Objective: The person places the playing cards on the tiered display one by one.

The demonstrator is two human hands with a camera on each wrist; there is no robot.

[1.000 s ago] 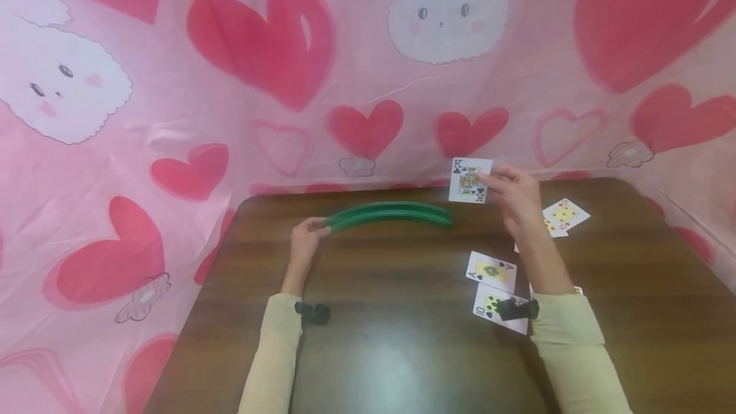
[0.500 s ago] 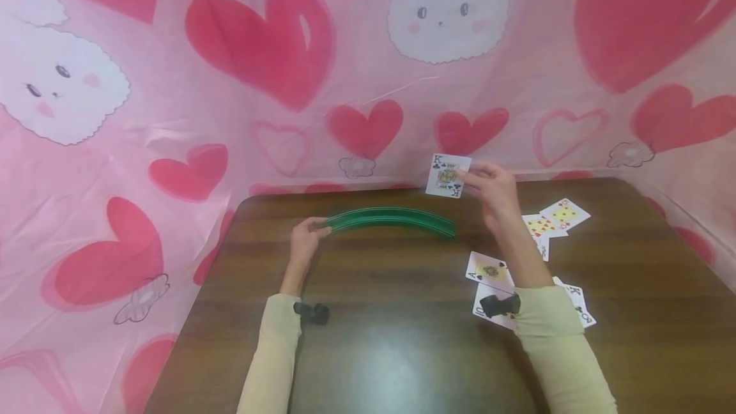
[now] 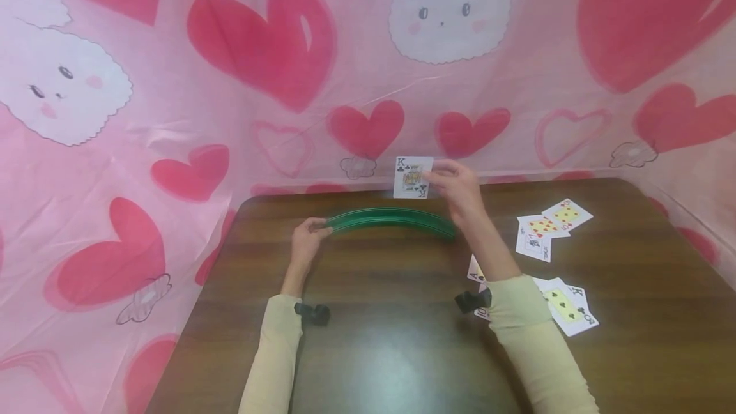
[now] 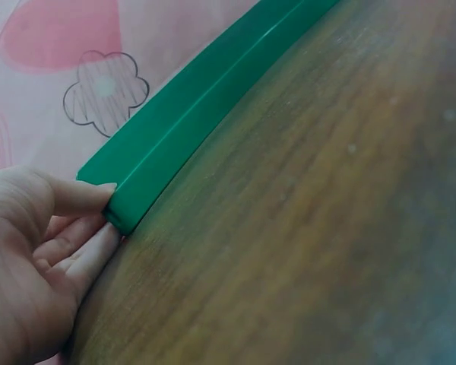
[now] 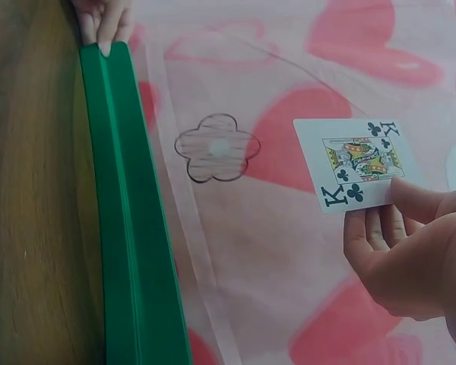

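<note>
A curved green card holder (image 3: 391,216) stands toward the far side of the wooden table. My left hand (image 3: 306,239) pinches its left end between thumb and fingers, as the left wrist view also shows at the end of the green holder (image 4: 159,137). Above and behind the holder, my right hand (image 3: 458,191) pinches a king of clubs (image 3: 410,177) by its right edge. In the right wrist view the king of clubs (image 5: 357,161) faces the camera, thumb on its front and fingers behind it.
At the table's right lie two loose groups of face-up cards: one at the back with red-suit cards (image 3: 566,214), the other nearer with a club card (image 3: 566,305). My right forearm partly covers an ace (image 3: 475,270). A pink heart-print cloth (image 3: 368,69) hangs behind the table (image 3: 368,312).
My right hand has carried the king of clubs leftward, from beyond the holder's right end to above its middle. The left hand stays at the holder's end. More cards at right are uncovered.
</note>
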